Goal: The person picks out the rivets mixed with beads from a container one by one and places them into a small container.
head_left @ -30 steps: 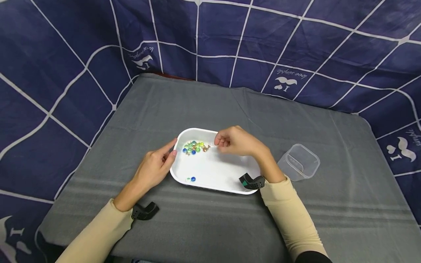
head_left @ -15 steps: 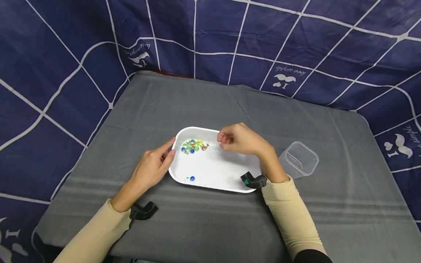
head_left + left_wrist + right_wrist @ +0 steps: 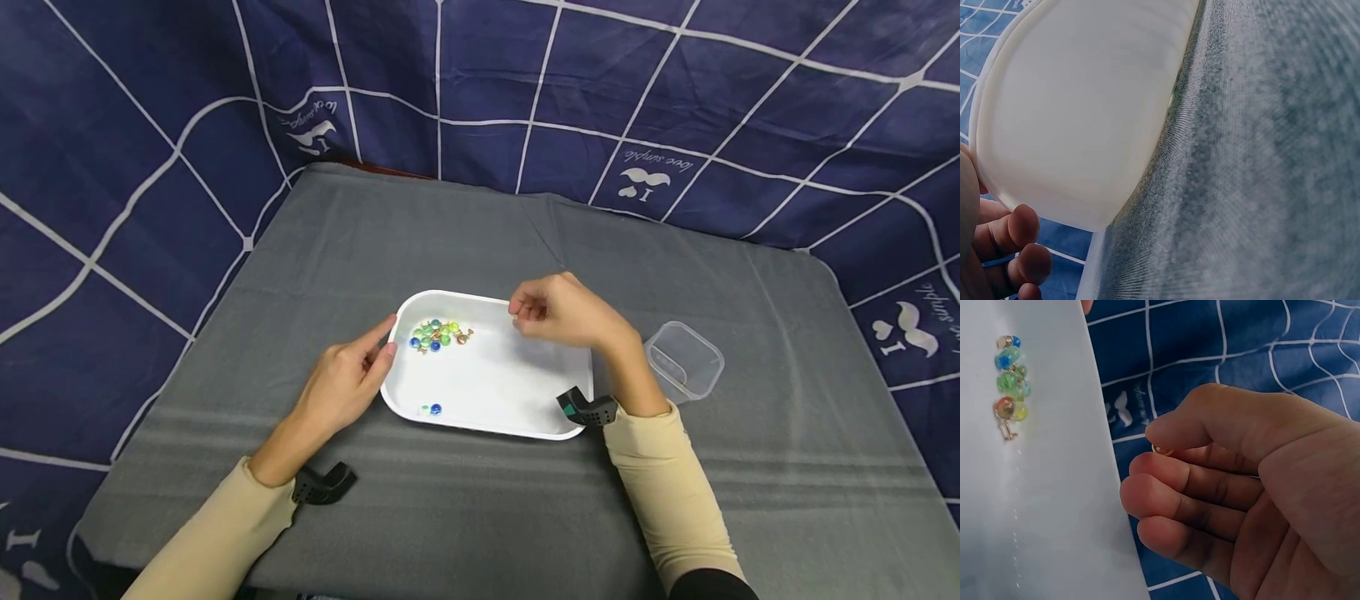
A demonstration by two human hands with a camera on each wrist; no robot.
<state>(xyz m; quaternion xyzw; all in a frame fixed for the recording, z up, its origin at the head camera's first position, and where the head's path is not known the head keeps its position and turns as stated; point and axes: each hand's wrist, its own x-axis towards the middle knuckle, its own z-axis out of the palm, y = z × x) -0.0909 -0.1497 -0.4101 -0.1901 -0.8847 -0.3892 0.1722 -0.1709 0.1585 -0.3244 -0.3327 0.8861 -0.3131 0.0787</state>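
In the head view, a white tray [image 3: 487,392] holds a cluster of glass marbles [image 3: 435,333], blue, green and yellow, mixed with small gold-coloured metal pieces [image 3: 465,337]. A blue marble [image 3: 436,409] and a pale one [image 3: 425,410] lie apart by the near wall. My left hand [image 3: 341,383] rests on the tray's left rim with forefinger and thumb extended. Over the tray's far right side, my right hand [image 3: 562,312] pinches a tiny gold-coloured piece [image 3: 1161,450] between thumb and forefinger. Most of that piece is hidden, so its kind is unclear.
Right of the tray stands a clear plastic box [image 3: 697,354], with something small at its bottom. Grey cloth [image 3: 420,242] covers the table. A dark blue curtain [image 3: 487,75] with white lines rises behind and at both sides.
My right hand has lifted slightly and moved right, away from the marble cluster, with the gold-coloured piece in its pinch. The left hand has stayed at the tray's rim.
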